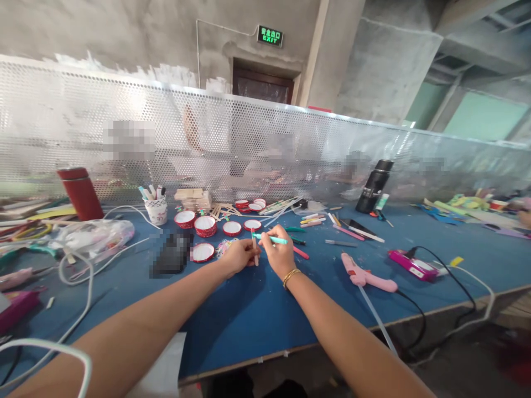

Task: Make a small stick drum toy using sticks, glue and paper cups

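Observation:
My left hand (237, 255) pinches a thin pink craft stick (254, 246) and holds it upright on the blue table (249, 309). My right hand (277, 255), with a gold bracelet on the wrist, grips a teal marker (271, 239) whose tip points left at the stick. Both hands meet at the table's middle. Just left of them lies a red-rimmed round lid (203, 252), and several more such lids (205, 224) sit behind it.
A pink glue gun (365, 276) with a clear glue stick lies right of my hands, with a magenta device (410, 264) and black cable beyond. A red flask (81, 193), pen cup (156, 209) and black bottle (374, 186) stand before a perforated metal screen. White cables cross the left side.

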A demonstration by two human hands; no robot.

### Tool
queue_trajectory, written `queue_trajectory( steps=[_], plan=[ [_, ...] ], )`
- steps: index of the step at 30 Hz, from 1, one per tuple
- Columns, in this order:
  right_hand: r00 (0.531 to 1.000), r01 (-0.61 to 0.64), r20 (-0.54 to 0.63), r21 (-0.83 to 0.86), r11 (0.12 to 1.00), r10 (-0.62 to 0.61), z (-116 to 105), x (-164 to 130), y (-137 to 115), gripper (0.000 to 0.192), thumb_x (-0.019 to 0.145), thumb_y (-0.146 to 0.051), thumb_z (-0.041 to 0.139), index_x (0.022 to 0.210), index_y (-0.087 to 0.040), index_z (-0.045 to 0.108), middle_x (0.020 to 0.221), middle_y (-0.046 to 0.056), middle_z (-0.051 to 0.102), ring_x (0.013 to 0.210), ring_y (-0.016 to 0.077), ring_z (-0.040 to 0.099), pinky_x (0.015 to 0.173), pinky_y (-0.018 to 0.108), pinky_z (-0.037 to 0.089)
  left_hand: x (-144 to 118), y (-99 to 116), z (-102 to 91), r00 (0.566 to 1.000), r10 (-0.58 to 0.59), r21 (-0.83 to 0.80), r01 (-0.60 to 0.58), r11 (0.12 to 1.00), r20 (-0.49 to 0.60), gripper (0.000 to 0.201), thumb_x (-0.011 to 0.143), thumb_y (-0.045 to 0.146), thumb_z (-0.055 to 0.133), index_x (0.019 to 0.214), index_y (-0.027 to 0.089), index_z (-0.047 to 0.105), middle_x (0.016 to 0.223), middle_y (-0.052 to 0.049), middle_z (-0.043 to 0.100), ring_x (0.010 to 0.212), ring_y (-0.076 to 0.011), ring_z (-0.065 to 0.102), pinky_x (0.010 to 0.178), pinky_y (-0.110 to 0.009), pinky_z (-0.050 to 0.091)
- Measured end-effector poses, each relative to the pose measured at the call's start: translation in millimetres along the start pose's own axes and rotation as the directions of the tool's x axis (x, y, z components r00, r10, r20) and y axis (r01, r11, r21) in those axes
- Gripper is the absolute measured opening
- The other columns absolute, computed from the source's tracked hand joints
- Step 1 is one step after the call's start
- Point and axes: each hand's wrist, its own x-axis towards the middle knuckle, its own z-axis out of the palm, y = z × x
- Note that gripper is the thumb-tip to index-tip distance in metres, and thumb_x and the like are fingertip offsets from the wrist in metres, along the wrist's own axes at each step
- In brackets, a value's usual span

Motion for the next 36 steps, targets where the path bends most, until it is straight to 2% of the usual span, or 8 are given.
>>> queue_trajectory(
  steps=[9,13,18,23,27,29,33,36],
  plan=[
    [1.000,0.005,0.000,-0.003,1.000,-0.005,-1.5,0.0,-1.4,0.026,0.092,-0.040,0.060,0.074,-0.025,0.050,0.066,0.000,0.069,0.061,0.0180,0.066,0.066,0.030,0.051,2.1,-3.1,0.2,1.000,-0.012,0.009,0.012,1.000,-0.016,0.023,0.073,0.028,0.088,0.075,0.018,0.067,0.068,0.002,0.067,0.060,-0.0107,0.062,0.062,-0.022,0.052],
    [0.999,-0.027,-0.043,0.010,1.000,0.027,-2.3,0.5,0.5,0.027,0.092,-0.043,0.061,0.075,-0.025,0.049,0.065,0.000,0.069,0.061,0.0183,0.067,0.065,0.029,0.052,1.7,-3.1,0.6,0.999,-0.016,0.011,0.017,1.000,-0.033,0.024,0.071,0.030,0.089,0.076,0.018,0.069,0.069,0.001,0.069,0.062,-0.0116,0.065,0.064,-0.023,0.054],
    [0.996,-0.092,-0.005,0.079,0.993,0.093,-2.6,1.7,5.8,0.026,0.097,-0.049,0.055,0.091,-0.024,0.059,0.078,0.002,0.075,0.066,0.0184,0.071,0.067,0.030,0.056,2.0,0.4,-0.3,0.997,-0.054,0.031,0.056,0.998,-0.056,0.018,0.074,0.026,0.086,0.072,0.019,0.069,0.069,0.001,0.072,0.063,-0.0131,0.068,0.063,-0.023,0.055],
    [0.987,-0.122,0.111,0.014,0.992,0.120,2.0,-0.4,12.3,0.017,0.084,-0.037,0.066,0.097,-0.026,0.062,0.082,0.002,0.077,0.078,0.0230,0.075,0.075,0.034,0.059,0.8,5.4,-8.2,0.997,-0.003,0.272,0.025,0.962,-0.081,0.022,0.078,0.028,0.080,0.063,0.018,0.067,0.062,-0.002,0.071,0.057,-0.0157,0.067,0.059,-0.025,0.052],
    [0.981,-0.126,0.158,0.076,0.989,0.113,4.5,-1.1,12.0,0.022,0.077,-0.030,0.065,0.099,-0.025,0.062,0.084,0.001,0.076,0.080,0.0229,0.075,0.080,0.036,0.059,-7.5,13.9,-12.5,0.989,0.128,0.562,-0.067,0.825,-0.070,0.018,0.082,0.030,0.072,0.067,0.020,0.070,0.062,-0.001,0.070,0.060,-0.0167,0.067,0.057,-0.024,0.045],
    [0.975,-0.171,0.162,0.121,0.978,0.150,4.7,-0.1,11.7,0.022,0.076,-0.031,0.066,0.097,-0.025,0.062,0.081,0.000,0.075,0.077,0.0225,0.074,0.079,0.036,0.059,-11.4,19.0,-12.8,0.988,0.145,0.642,-0.073,0.763,-0.059,0.014,0.082,0.030,0.070,0.073,0.020,0.073,0.063,-0.001,0.071,0.063,-0.0172,0.067,0.058,-0.024,0.045],
    [0.959,-0.270,0.145,0.226,0.936,0.242,5.6,2.4,13.9,0.025,0.074,-0.036,0.068,0.096,-0.025,0.060,0.078,0.000,0.073,0.075,0.0225,0.073,0.076,0.035,0.059,-12.5,31.1,-15.0,0.991,0.124,0.645,-0.062,0.762,-0.052,0.011,0.080,0.029,0.070,0.083,0.021,0.078,0.071,-0.001,0.073,0.062,-0.0166,0.066,0.059,-0.025,0.045],
    [0.951,-0.305,0.141,0.275,0.912,0.275,8.4,2.7,16.7,0.029,0.073,-0.038,0.070,0.097,-0.025,0.060,0.077,-0.001,0.071,0.072,0.0211,0.071,0.071,0.033,0.058,-8.9,44.1,-20.1,0.971,0.207,0.580,-0.099,0.809,-0.122,0.013,0.075,0.017,0.070,0.084,0.020,0.079,0.077,-0.001,0.073,0.064,-0.0143,0.063,0.062,-0.025,0.046]
  ],
)
